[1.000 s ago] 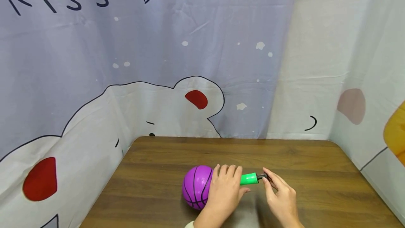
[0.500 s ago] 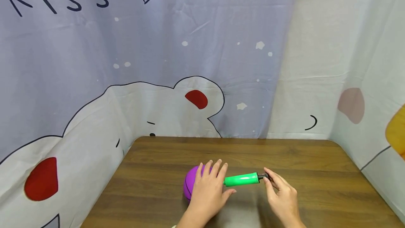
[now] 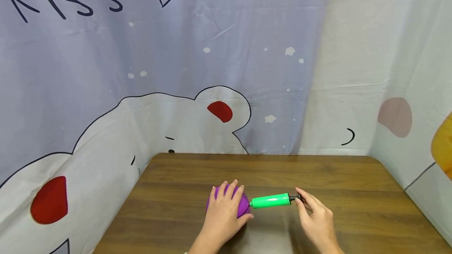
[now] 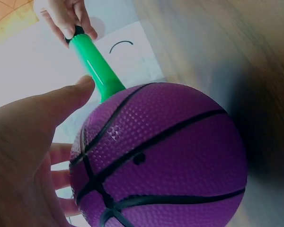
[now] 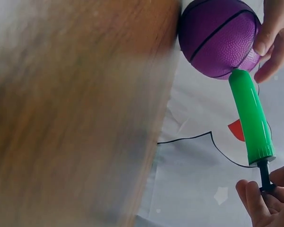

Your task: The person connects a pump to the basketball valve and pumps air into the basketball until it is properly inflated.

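In the head view, a purple ball [image 3: 243, 205] with black basketball lines sits on the table, largely covered by my left hand [image 3: 224, 214]. That hand lies over the ball with its fingers spread and fairly straight, the thumb held off to the side. A green hand pump [image 3: 270, 201] runs out to the right from the ball, its tip meeting the ball's surface in the right wrist view. My right hand [image 3: 316, 216] pinches the pump's black handle [image 5: 267, 187] between thumb and fingers. A short length of black rod shows between handle and barrel.
The brown wooden table [image 3: 169, 191] extends on all sides of the hands. Behind it and along its sides hangs a printed curtain [image 3: 272, 69] with cartoon shapes and lettering, meeting the table's back edge.
My left hand has slid left from the pump's near end onto the ball, uncovering the green barrel and hiding more of the ball. The right hand has stayed on the handle.
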A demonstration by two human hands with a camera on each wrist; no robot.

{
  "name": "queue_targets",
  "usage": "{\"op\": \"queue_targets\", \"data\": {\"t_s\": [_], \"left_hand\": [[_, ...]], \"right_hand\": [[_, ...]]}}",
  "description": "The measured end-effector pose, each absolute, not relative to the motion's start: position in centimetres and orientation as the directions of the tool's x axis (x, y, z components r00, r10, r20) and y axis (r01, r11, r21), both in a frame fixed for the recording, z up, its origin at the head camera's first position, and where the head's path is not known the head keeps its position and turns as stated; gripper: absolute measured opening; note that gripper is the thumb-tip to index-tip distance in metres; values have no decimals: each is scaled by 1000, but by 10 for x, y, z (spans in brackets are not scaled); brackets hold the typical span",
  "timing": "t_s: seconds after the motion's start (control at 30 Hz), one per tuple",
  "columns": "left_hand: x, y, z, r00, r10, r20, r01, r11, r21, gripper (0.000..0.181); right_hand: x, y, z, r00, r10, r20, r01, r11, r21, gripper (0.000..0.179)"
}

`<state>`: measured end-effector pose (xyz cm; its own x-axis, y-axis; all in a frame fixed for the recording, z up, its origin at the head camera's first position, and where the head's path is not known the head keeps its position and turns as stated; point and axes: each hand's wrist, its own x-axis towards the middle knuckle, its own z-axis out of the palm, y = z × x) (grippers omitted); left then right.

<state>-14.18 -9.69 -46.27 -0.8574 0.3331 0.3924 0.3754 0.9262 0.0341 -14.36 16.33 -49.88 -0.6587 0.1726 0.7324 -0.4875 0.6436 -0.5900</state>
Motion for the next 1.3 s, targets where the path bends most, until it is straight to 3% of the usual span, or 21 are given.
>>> {"op": "queue_targets", "data": {"t_s": [0.23,0.5,0.7,0.83,1.0,1.3], "left_hand": [[-145,-103,-468,-858,328,396,371,928,36,72],[-148,-107,-469,-869,332,367,375,926,51,68],[-149,-106,-469,-863,347,369,383,924,27,67],[-150,-106,-469,-858,359,367,387,922,2,67],[-150,-104,-469,-858,364,361,382,924,-23,68],[-149,-100,-471,-840,363,403,378,925,-45,68]], "right_hand": [[-140,165,-494,-747,118,654,-435,657,-616,33],[-142,170,-493,-797,45,602,-432,654,-621,36],[-144,175,-490,-818,-150,555,-516,620,-592,54],[-148,173,-485,-768,-278,576,-579,686,-440,61],[-153,166,-476,-699,-372,611,-577,798,-175,57],[-162,150,-471,-529,-540,655,-574,796,192,38]]}}
